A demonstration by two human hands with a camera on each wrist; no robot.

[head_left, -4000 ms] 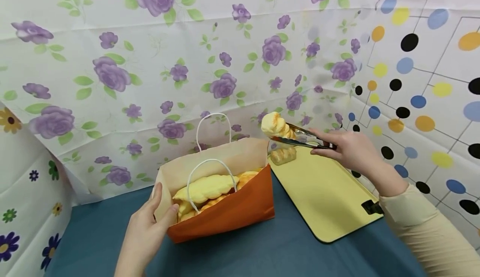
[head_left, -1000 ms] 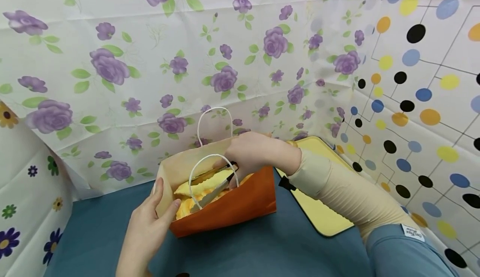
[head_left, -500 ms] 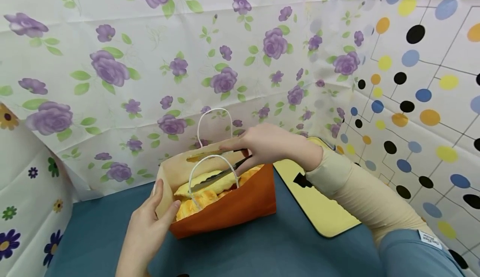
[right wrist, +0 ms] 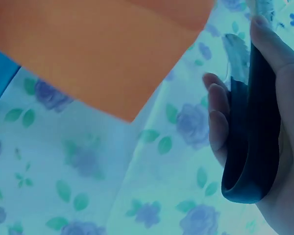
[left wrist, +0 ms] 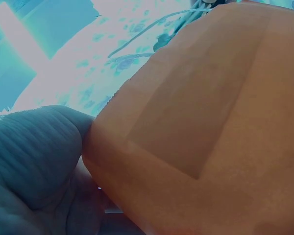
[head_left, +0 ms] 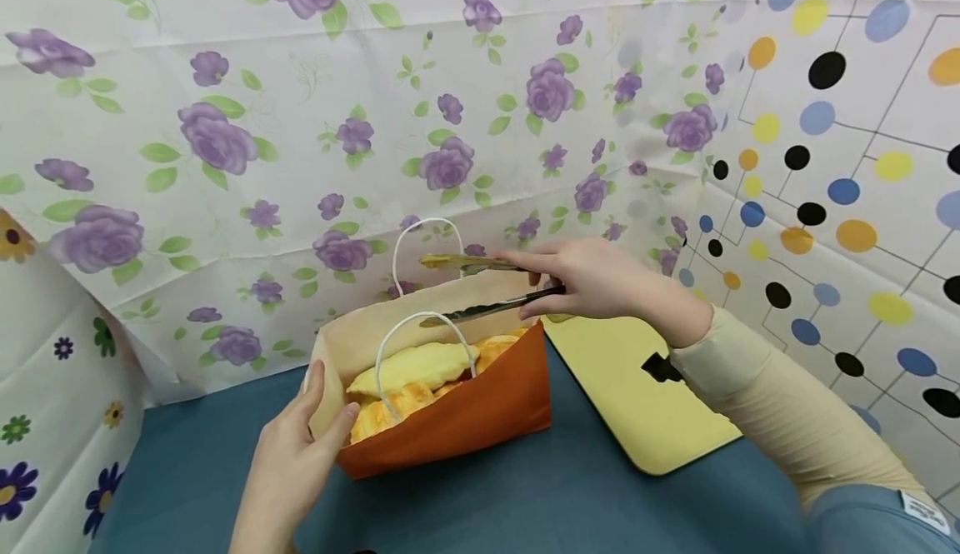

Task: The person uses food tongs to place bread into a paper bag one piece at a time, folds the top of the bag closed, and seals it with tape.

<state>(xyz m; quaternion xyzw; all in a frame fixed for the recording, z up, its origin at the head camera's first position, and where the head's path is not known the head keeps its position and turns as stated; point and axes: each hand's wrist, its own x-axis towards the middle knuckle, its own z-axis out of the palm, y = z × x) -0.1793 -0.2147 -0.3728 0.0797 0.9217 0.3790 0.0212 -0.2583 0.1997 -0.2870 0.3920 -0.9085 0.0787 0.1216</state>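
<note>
An orange paper bag (head_left: 450,416) with white handles stands on the table, its mouth tipped toward me. My left hand (head_left: 288,454) grips its left edge, thumb on the near side; in the left wrist view the thumb (left wrist: 36,152) presses the orange paper. Inside lie several bread pieces: a long pale yellow loaf (head_left: 416,368) and a golden twisted roll (head_left: 397,408) at the front left. Above the bag's back rim, my right hand (head_left: 600,279) holds black-handled tongs (head_left: 487,310). Their tips stand apart with nothing between them. In the right wrist view, fingers wrap the tongs' handle (right wrist: 262,132).
A yellow tray (head_left: 630,396) with a black clip (head_left: 662,367) lies right of the bag, partly under the right forearm. A blue cloth (head_left: 570,496) covers the table. Flowered sheeting (head_left: 450,162) rises behind, and dotted sheeting (head_left: 847,204) on the right.
The tongs held a roll over the tray, then dipped into the bag. They are now lifted out, up and right, without it. The roll rests in the bag. The left hand stays put.
</note>
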